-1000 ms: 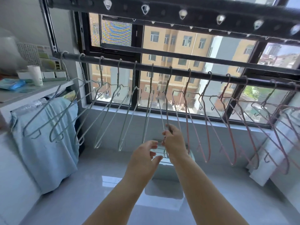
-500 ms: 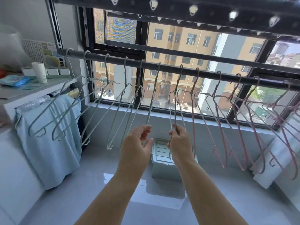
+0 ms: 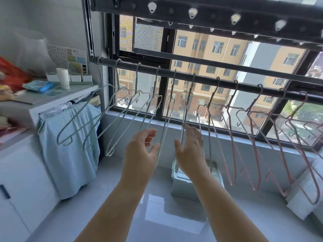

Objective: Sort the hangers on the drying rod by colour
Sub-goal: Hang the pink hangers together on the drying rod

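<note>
A dark drying rod (image 3: 202,79) runs across the window. Several pale green hangers (image 3: 111,119) hang on its left half and several pink hangers (image 3: 253,137) on its right half. My left hand (image 3: 141,151) is raised below the rod with fingers loosely spread, just left of a green hanger (image 3: 166,123), holding nothing. My right hand (image 3: 191,151) is open with straight fingers beside another green hanger (image 3: 184,119); its fingertips lie at that wire. I cannot tell whether they touch it.
A white counter (image 3: 52,98) at the left carries a paper roll (image 3: 63,78) and packets. A light blue cloth (image 3: 70,151) hangs from it. A pale lidded box (image 3: 185,180) stands on the glossy floor under the window. White fabric (image 3: 304,198) lies at the right.
My right hand has let go of the green hanger it pinched and has opened. Both hands stay raised below the rod. The view has shifted right and closer to the rod.
</note>
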The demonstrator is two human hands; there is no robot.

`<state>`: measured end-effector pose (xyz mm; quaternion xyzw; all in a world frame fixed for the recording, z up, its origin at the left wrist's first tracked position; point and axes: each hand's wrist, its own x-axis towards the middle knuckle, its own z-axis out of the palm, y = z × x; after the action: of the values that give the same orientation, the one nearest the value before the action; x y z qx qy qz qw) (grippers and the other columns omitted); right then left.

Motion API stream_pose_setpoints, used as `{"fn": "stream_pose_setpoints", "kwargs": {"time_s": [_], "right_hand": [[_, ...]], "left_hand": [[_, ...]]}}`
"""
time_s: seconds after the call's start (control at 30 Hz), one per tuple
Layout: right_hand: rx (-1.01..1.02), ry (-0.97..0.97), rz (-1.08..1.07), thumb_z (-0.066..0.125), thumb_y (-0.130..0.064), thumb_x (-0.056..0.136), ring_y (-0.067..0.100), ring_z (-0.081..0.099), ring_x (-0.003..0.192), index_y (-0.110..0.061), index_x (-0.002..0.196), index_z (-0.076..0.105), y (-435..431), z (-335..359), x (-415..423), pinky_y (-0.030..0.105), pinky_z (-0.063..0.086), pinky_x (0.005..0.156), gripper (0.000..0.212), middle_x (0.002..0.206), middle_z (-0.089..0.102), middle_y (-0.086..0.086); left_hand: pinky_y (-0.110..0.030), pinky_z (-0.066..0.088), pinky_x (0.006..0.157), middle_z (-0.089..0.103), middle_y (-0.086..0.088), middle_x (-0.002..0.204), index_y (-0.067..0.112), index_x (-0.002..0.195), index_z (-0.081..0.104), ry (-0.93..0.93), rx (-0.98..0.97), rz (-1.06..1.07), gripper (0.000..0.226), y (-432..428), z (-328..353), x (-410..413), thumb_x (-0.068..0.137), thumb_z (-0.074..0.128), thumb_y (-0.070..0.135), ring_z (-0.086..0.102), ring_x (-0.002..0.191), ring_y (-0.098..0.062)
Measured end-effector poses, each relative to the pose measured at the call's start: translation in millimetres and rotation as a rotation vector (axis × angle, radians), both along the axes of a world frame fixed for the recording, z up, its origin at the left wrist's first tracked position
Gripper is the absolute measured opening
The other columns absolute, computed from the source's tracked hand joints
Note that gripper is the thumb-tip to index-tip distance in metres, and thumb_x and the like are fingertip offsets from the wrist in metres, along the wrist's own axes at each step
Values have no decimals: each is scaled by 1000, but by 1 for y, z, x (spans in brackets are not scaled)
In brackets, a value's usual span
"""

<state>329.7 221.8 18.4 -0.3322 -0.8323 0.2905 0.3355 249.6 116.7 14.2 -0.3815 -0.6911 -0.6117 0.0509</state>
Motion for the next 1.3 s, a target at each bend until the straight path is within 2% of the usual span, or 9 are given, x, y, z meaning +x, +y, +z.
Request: {"fn": "stream_pose_setpoints", "kwargs": {"time_s": [0.2, 0.33, 0.57, 0.7, 0.83, 0.9, 0.97, 1.07, 1.3], "right_hand": [[-127, 92, -58, 39, -7, 92, 25, 25, 137, -24, 145, 9, 4, -13, -36, 33, 25, 109, 63, 150, 23, 8], [-305, 149, -96, 30, 12, 86, 22, 47, 105, -9, 145, 6, 10, -16, -46, 10, 42, 77, 67, 128, 44, 19], [-299, 211, -167, 27, 13, 84, 21, 45, 97, -4, 141, 21, 14, -18, -44, 25, 37, 76, 60, 111, 44, 10], [-281, 150, -187, 27, 9, 88, 16, 45, 88, -6, 143, 18, 17, -16, -41, 12, 35, 56, 58, 117, 45, 9], [-290, 78, -194, 31, -6, 96, 30, 37, 127, -5, 143, 12, 11, -11, -42, 31, 38, 95, 51, 144, 32, 19], [-235, -89, -175, 31, -23, 98, 29, 15, 140, -2, 144, -1, 4, -8, -42, 37, 16, 113, 59, 153, 12, 18], [-42, -243, -191, 30, -31, 98, 25, -6, 143, -2, 143, -10, -5, -6, -46, 31, -6, 113, 67, 155, -4, 15], [214, -166, -159, 36, -25, 96, 20, -6, 143, -8, 145, -1, -21, -1, -61, 22, -10, 107, 64, 155, -1, 8], [-114, -187, -81, 32, -3, 92, 21, -7, 144, -4, 144, -9, -28, -2, -99, 26, -4, 113, 67, 156, -5, 11]], "left_hand": [[-5, 42, 74, 59, 10, 94, 18, 109, 59, -27, -27, 1, 34, -21, -7, -20, 79, 66, 6, 53, 84, 7], [-12, 43, 78, 60, 10, 94, 21, 107, 59, -48, -41, -11, 33, -28, -10, -27, 78, 67, 8, 56, 86, 0], [-11, 43, 76, 61, 11, 95, 21, 108, 58, -57, -55, -43, 33, -31, -13, -35, 78, 67, 9, 56, 86, 0], [-9, 43, 73, 62, 8, 98, 21, 109, 58, -42, -79, -71, 34, -31, -14, -39, 78, 67, 10, 56, 87, -1], [-6, 42, 74, 62, 8, 98, 22, 109, 58, -44, -85, -101, 34, -33, -15, -44, 79, 67, 10, 56, 86, -1], [-2, 42, 72, 62, 9, 98, 23, 108, 58, -42, -78, -96, 34, -36, -16, -49, 78, 67, 10, 55, 85, 2], [-2, 43, 72, 62, 8, 96, 24, 107, 58, -43, -51, -73, 34, -40, -16, -57, 78, 67, 9, 55, 84, 4], [-10, 44, 76, 63, 3, 96, 21, 107, 58, -54, -25, -40, 33, -46, -17, -68, 78, 66, 7, 57, 85, 0], [-11, 43, 77, 62, 4, 95, 23, 106, 58, -55, -42, -60, 33, -60, -21, -81, 78, 66, 6, 56, 86, 0]]}}
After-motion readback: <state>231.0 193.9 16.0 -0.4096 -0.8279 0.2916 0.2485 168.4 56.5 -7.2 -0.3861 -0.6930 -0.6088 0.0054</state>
